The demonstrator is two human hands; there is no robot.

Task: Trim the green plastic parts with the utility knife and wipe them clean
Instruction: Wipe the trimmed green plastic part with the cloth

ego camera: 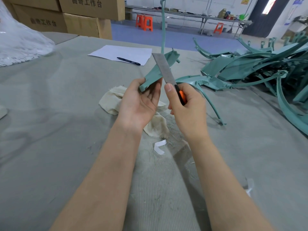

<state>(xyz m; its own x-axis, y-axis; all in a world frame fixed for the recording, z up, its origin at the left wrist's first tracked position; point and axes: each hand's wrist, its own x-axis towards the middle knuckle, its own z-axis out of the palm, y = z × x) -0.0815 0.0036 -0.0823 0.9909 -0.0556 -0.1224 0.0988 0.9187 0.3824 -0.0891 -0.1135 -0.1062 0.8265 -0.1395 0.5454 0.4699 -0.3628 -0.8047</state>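
Observation:
My left hand (140,100) grips the near end of a long green plastic part (154,72), which rises away from me and curves upward. My right hand (186,105) holds the orange and black handle of the utility knife (164,70), thumb pressed near the base of its long grey blade. The blade lies across the part's edge just above my left fingers. A cream wiping cloth (115,99) lies crumpled on the table under my hands. A pile of green plastic parts (260,67) covers the right side of the table.
The grey table (50,114) holds a white sheet of paper (123,52) with a black pen (128,61), a clear plastic bag (18,42) at far left and a white scrap (160,146). Cardboard boxes (83,15) stand behind. Orange stools (144,22) stand on the blue floor.

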